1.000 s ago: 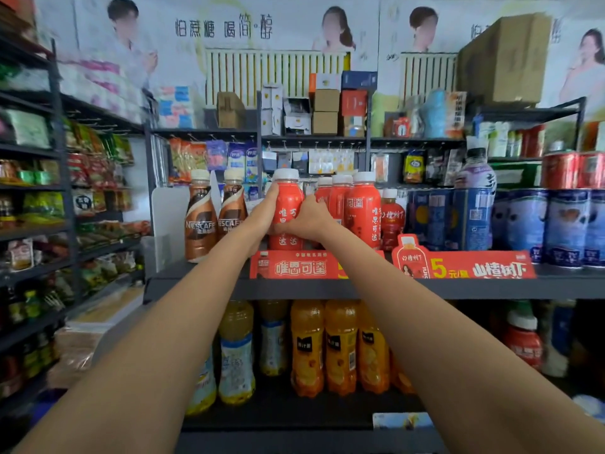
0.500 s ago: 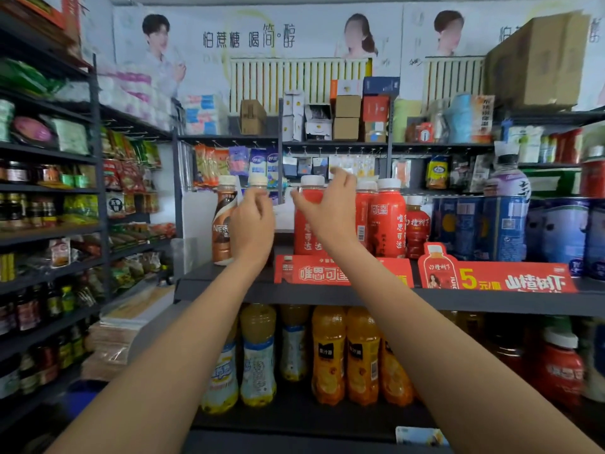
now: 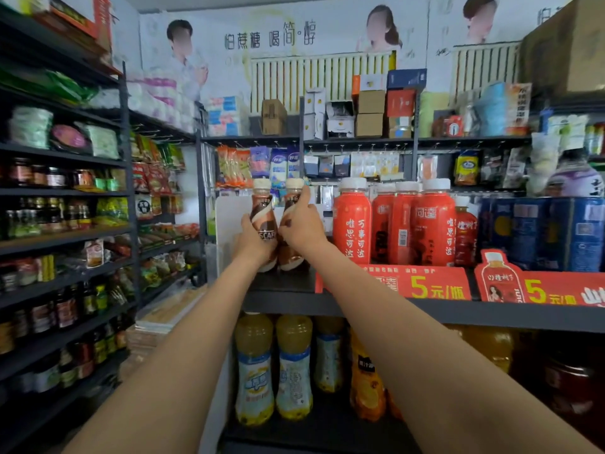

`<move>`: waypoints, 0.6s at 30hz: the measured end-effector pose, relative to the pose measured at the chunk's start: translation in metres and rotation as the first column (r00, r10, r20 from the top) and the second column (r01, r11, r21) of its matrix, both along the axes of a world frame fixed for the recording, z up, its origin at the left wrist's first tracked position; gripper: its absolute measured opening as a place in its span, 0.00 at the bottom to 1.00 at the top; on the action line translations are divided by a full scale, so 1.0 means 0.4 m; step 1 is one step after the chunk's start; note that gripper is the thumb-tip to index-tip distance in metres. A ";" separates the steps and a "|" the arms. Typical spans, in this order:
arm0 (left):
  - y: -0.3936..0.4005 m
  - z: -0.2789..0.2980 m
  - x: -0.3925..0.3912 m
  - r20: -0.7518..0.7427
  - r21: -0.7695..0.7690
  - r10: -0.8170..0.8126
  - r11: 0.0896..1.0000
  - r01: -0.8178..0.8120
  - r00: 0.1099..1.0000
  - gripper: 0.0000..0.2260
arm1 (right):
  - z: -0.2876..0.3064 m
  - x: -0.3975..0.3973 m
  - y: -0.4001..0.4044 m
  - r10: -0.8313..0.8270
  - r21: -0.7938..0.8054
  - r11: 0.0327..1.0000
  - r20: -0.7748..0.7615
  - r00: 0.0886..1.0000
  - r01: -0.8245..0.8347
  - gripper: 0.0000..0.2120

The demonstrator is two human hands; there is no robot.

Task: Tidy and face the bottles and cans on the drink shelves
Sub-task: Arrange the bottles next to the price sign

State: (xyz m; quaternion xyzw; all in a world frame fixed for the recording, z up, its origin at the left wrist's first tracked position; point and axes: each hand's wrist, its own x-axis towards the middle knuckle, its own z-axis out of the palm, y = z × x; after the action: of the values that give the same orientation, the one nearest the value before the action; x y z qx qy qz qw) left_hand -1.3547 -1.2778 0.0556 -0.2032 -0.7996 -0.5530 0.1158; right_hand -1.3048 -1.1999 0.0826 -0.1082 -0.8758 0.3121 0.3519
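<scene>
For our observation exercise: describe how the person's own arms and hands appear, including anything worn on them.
Both forearms are bare, with no sleeves in view. The left hand and right hand wear no gloves, and no watch, ring or bracelet shows. Fingernails look short and unpainted.

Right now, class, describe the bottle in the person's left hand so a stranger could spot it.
Find the upper drink shelf; left of the red bottles stand two brown coffee bottles. The left hand grips the left coffee bottle, the one whose lettering faces out.
</scene>
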 end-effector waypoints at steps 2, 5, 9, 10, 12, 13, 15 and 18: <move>-0.004 0.005 0.003 -0.003 -0.019 -0.018 1.000 0.018 1.000 0.35 | 0.009 0.015 0.000 -0.003 0.013 1.000 0.026 1.000 0.002 0.48; -0.022 0.005 0.008 0.015 -0.059 -0.047 0.997 0.047 0.999 0.35 | 0.021 0.046 0.001 0.012 0.003 1.000 0.047 0.999 -0.012 0.48; -0.029 -0.001 0.030 0.007 -0.032 -0.045 0.998 0.046 0.999 0.35 | 0.003 0.086 -0.019 -0.025 0.090 0.996 0.029 0.999 0.022 0.49; -0.025 0.000 0.049 -0.021 -0.065 0.029 0.997 -0.031 0.999 0.34 | -0.005 0.097 -0.026 -0.034 0.146 0.989 -0.009 0.999 0.035 0.47; -0.016 -0.005 0.110 -0.178 -0.070 0.210 0.972 -0.225 0.961 0.31 | -0.016 0.128 -0.038 -0.037 0.289 0.955 -0.132 0.991 0.074 0.40; -0.010 -0.009 0.146 -0.283 -0.001 0.261 0.962 -0.273 0.923 0.27 | -0.018 0.147 -0.040 -0.033 0.357 0.928 -0.211 0.977 0.108 0.36; 0.017 -0.020 0.200 -0.469 0.134 0.305 0.952 -0.275 0.829 0.21 | -0.017 0.183 -0.027 -0.022 0.440 0.878 -0.361 0.932 0.191 0.29; 0.080 -0.016 0.264 -0.589 0.142 0.251 0.968 -0.208 0.768 0.17 | -0.004 0.248 0.027 -0.062 0.451 0.845 -0.450 0.891 0.286 0.23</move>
State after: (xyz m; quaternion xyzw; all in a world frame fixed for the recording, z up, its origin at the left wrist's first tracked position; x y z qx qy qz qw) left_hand -1.2490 -1.2460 0.0494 -0.2649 -0.7205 -0.4683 0.4375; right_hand -1.2054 -1.1892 0.0809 -0.0236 -0.8164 0.0532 0.5746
